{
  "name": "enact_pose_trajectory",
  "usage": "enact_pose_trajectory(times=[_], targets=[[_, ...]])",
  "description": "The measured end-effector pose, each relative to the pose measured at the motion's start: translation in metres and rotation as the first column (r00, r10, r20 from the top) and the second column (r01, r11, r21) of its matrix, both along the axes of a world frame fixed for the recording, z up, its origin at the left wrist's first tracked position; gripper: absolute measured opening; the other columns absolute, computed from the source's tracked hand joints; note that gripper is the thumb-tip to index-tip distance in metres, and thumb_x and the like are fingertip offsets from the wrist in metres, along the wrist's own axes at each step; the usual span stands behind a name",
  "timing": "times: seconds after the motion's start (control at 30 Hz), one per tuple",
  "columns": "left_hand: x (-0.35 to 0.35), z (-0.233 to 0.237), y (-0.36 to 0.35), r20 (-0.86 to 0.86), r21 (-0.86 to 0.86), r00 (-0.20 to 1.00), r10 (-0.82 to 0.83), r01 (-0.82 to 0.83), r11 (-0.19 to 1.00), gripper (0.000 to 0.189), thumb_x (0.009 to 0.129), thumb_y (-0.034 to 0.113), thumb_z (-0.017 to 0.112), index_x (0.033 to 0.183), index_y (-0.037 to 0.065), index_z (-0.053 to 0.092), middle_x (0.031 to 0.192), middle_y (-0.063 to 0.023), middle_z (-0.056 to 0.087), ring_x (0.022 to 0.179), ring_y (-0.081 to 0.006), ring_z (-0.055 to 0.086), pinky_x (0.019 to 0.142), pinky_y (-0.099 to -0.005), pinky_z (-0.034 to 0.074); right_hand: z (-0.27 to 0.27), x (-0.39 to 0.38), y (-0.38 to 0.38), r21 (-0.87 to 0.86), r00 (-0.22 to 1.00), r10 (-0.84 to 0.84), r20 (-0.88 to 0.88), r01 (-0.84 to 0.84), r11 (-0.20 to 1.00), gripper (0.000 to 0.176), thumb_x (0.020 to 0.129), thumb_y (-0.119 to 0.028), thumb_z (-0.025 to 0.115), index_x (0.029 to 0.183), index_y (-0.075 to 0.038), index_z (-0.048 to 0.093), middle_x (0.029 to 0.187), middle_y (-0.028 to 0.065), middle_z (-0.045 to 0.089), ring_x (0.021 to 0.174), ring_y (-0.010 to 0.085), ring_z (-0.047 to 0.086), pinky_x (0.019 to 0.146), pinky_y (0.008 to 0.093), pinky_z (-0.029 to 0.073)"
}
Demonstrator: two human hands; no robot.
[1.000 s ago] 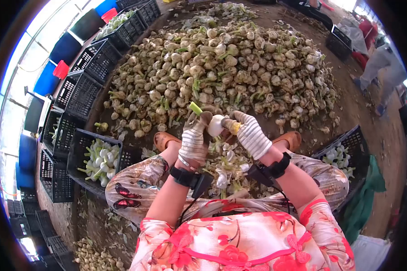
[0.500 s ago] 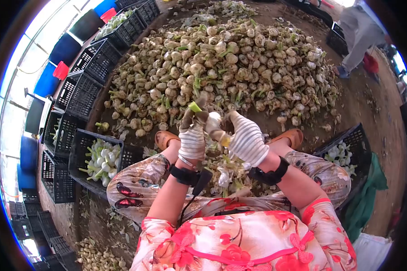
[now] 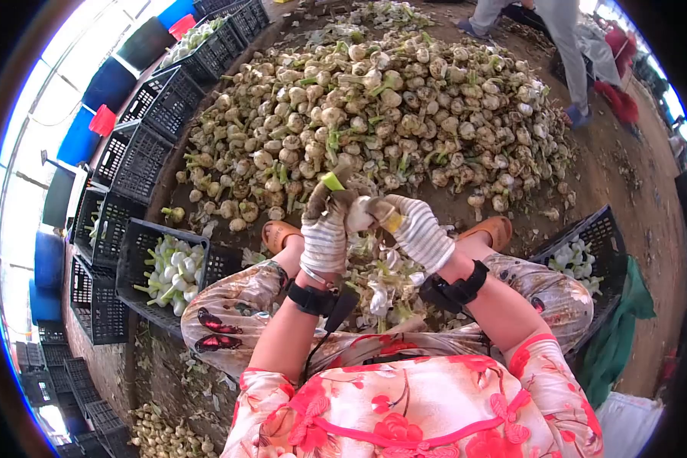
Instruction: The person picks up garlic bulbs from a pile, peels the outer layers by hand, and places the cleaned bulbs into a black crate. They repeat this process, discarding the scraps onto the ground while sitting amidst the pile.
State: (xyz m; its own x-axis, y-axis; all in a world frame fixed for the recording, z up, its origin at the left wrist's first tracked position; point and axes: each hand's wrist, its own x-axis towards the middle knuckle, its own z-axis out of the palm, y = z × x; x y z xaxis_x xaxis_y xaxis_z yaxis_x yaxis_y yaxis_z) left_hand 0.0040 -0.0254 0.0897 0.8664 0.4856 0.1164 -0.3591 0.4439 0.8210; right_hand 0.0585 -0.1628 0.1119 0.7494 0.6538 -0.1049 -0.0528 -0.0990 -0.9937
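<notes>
My left hand (image 3: 324, 229), in a striped white glove with dark fingers, is closed around a garlic bulb (image 3: 357, 215). The bulb's cut green stem (image 3: 332, 181) pokes up above those fingers. My right hand (image 3: 418, 233), gloved alike, presses its curled fingers against the bulb's right side. Something yellow (image 3: 393, 222) shows at the right fingers; whether it is part of the glove or a small tool I cannot make out. Under both hands, between my legs, lie loose garlic skins (image 3: 382, 294).
A large heap of garlic (image 3: 389, 114) spreads ahead. Crates of cleaned garlic stand at my left (image 3: 130, 267) and right (image 3: 607, 248). More black crates (image 3: 141, 156) line the left side. Another person's legs (image 3: 565, 46) are at the back right. Green cloth (image 3: 618, 328) hangs by the right crate.
My right fingers have shifted over the bulb, and its white side now shows more. At the back right, the other person has gone from bending low to standing more upright.
</notes>
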Motion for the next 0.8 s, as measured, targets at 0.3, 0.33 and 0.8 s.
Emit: enact_pose_trajectory(times=[0.3,0.33,0.8], targets=[[-0.007,0.010,0.002,-0.033,0.034,0.999,-0.019,0.020,0.999,0.036,0.084,0.018,0.057,0.116,0.003,0.049,0.099,-0.0096,0.059,0.079,-0.0171,0.059,0.067,-0.0285,0.051,0.007,0.003,-0.007,0.086,0.850,0.148,-0.506,-0.121,0.989,0.026,0.085,-0.028,0.057,0.093,-0.004,0.063,0.070,-0.0016,0.058,0.059,0.0036,0.051,0.048,0.0198,0.042],[-0.006,0.006,0.001,-0.022,0.094,1.000,0.013,-0.010,0.996,0.035,0.084,0.018,0.057,0.116,0.003,0.049,0.100,-0.0089,0.058,0.079,-0.0168,0.059,0.066,-0.0281,0.052,0.020,-0.002,-0.004,-0.011,0.877,0.021,-0.480,-0.030,0.999,0.028,0.086,-0.029,0.055,0.094,-0.003,0.062,0.071,-0.0028,0.058,0.059,0.0032,0.050,0.049,0.0192,0.041],[-0.007,0.014,-0.005,-0.059,0.059,0.998,0.018,-0.014,0.998,0.032,0.082,0.017,0.060,0.110,0.004,0.053,0.089,-0.0076,0.060,0.077,-0.0180,0.060,0.070,-0.0303,0.051,0.002,-0.004,-0.003,0.049,0.893,0.082,-0.442,-0.068,0.997,0.022,0.086,-0.024,0.055,0.089,-0.003,0.061,0.064,0.0012,0.059,0.049,0.0081,0.053,0.042,0.0224,0.040]])
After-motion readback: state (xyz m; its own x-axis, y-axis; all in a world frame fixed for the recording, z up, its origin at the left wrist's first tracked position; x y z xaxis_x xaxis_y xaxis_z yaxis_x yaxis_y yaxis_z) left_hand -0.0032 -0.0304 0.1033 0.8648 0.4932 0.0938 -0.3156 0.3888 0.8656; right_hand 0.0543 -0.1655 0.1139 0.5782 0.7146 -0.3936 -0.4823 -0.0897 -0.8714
